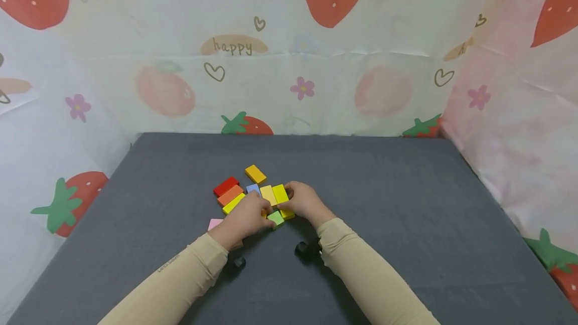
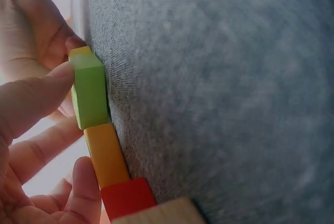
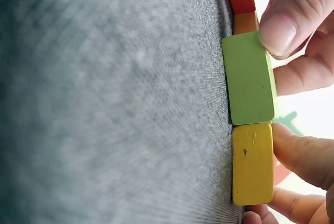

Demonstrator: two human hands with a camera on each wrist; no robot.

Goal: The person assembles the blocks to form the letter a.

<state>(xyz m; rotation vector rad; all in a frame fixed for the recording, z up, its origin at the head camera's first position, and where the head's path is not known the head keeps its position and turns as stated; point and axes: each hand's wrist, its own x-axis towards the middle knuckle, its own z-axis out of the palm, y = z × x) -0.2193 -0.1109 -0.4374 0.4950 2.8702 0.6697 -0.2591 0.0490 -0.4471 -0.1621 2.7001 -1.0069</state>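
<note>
In the head view my left hand [image 1: 247,217] reaches over a cluster of coloured wooden blocks, its thumb at a green block [image 1: 276,218]. The right wrist view shows that thumb on the green block's upper corner, with a finger behind it. My right hand [image 1: 307,202] curls around the right end of the cluster. Its fingers grip a yellow block [image 3: 253,164] that stands end to end with the green one. Beyond the green block, an orange block [image 2: 107,153] and a red block [image 2: 128,200] continue the row. My left palm hides part of the cluster.
Red [image 1: 226,186], orange [image 1: 231,195] and yellow blocks lie at the cluster's left. A single amber block [image 1: 256,174] sits farther back, and a pink block [image 1: 214,223] lies by my left wrist. Dark grey cloth [image 1: 384,179] covers the table, with a strawberry-print curtain [image 1: 280,64] behind.
</note>
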